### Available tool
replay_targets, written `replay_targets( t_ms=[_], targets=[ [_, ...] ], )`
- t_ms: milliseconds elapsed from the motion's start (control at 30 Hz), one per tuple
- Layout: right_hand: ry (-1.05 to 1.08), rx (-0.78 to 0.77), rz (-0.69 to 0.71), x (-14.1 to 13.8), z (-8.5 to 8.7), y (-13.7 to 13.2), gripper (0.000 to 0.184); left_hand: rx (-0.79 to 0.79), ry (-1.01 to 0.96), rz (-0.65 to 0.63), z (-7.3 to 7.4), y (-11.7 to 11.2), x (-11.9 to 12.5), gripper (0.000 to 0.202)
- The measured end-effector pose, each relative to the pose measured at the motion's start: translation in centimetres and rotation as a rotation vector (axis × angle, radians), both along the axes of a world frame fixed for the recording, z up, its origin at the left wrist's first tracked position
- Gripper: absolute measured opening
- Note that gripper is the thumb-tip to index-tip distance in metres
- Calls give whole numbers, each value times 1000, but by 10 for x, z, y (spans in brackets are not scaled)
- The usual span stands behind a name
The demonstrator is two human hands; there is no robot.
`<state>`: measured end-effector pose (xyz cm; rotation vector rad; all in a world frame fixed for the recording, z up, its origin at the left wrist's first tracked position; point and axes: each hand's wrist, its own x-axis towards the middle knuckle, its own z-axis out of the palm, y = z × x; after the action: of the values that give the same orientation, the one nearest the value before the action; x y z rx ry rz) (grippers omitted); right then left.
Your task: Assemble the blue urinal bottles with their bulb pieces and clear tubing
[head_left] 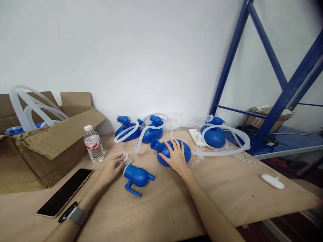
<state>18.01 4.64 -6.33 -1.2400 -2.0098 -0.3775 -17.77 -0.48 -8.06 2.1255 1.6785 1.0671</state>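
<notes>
My right hand [177, 157] lies over the top of a blue plastic urinal bottle [186, 151], fingers and thumb spread around its body. The bottle's open neck points up and left. At the left, my left hand [114, 167] has its fingertips curled on the edge of a small translucent white cap [128, 159] on the table. Just in front of that cap, a separate blue spouted head piece [139, 176] with a handle lies on its side, touched by neither hand.
Behind are blue bottles with translucent hoses [153, 133] and another [214, 137] at right. A cardboard box [63, 137], a water bottle [94, 144] and a phone [66, 192] lie left. A white power strip [195, 137], a white device [272, 181] and a blue metal frame [270, 116] stand right.
</notes>
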Motion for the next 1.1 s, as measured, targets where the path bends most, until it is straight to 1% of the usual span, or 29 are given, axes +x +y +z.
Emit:
replay_targets(
  t_ms=[67,133,267,333,433,500,567,633,733,767,833,867,900,967,1033,1100],
  targets=[
    [12,11,-13,0,2,0,45,-40,-108,25,9,-3,2,63],
    [26,15,-10,-1,6,-2,42,-67,-177,8,16,-7,5,62],
    [48,-20,24,4,15,-7,46,-67,-185,-41,30,-18,22,56],
    [83,-30,63,10,17,-7,47,-67,-170,-63,40,-23,37,55],
    [204,-13,134,21,20,-4,49,-27,-110,-141,61,-29,67,47],
    [259,-17,132,26,21,-1,45,27,-67,-206,75,-29,89,40],
    [243,-59,99,28,23,0,39,74,-29,-241,85,-23,109,36],
    [208,-107,69,27,24,1,35,98,-1,-251,89,-14,123,33],
    [202,-135,45,24,25,1,34,55,-33,-242,88,-1,131,27],
    [202,-137,44,24,25,0,33,36,-70,-235,87,2,130,29],
    [205,-138,51,23,25,0,32,24,-133,-230,86,7,128,52],
    [211,-139,58,24,26,0,31,30,-143,-236,87,8,128,59],
    [221,-140,64,24,26,0,30,39,-137,-245,88,9,127,60],
    [248,-149,74,26,27,0,29,47,-107,-255,92,11,126,55],
    [270,-170,90,27,28,0,27,3,-97,-264,97,12,126,54],
    [279,-186,104,28,29,-1,26,-67,-106,-276,102,14,125,57]
  ],
)
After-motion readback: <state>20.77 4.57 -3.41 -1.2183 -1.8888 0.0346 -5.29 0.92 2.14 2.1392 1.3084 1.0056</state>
